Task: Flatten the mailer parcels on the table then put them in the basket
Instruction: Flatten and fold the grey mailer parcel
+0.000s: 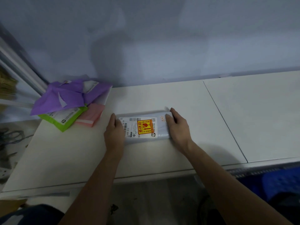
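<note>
A white-grey mailer parcel (159, 132) with a shipping label and an orange fragile sticker lies flat in the middle of the white table (162, 98). My left hand (114, 133) rests palm down on its left end, covering part of the label. My right hand (177, 127) lies on its right end, fingers curled over the far corner. At the table's back left sits a pile of other mailers: purple ones (68, 95) on top, a green one (65, 119) and a pink one (93, 115) beneath.
A blue basket (279, 182) shows partly below the table's front edge at the right. A seam (225, 120) splits the tabletop into two panels. A grey wall runs behind. Clutter with cables lies on the floor at the far left.
</note>
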The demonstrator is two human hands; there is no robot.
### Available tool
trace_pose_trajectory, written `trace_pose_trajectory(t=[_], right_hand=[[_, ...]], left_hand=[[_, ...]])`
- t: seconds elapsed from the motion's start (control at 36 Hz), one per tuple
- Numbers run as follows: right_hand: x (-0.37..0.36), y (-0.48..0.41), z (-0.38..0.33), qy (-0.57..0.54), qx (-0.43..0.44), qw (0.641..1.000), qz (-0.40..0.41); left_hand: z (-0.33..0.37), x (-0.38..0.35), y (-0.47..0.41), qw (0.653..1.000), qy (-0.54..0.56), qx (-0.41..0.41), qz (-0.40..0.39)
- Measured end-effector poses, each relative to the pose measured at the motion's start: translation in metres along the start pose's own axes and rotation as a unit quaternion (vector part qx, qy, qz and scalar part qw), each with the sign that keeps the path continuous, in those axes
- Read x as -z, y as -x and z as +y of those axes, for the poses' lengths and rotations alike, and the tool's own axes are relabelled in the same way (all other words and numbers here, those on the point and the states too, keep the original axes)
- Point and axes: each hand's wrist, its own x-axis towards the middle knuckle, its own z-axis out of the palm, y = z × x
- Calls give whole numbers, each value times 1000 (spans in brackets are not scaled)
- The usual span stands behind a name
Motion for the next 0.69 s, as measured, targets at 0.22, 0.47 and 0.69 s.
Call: trace_pose_trajectory(t=[0.22, 0.47, 0.69], right_hand=[[6, -6, -2, -65, -52, 995, -53], [36, -18, 0, -94, -72, 993, -19], [102, -26, -4, -78, -55, 995, 42]], left_hand=[[4, -4, 1, 988, 142, 20, -52], [23, -31, 24, 974, 191, 38, -119], [52, -77, 53, 953, 206, 69, -211]])
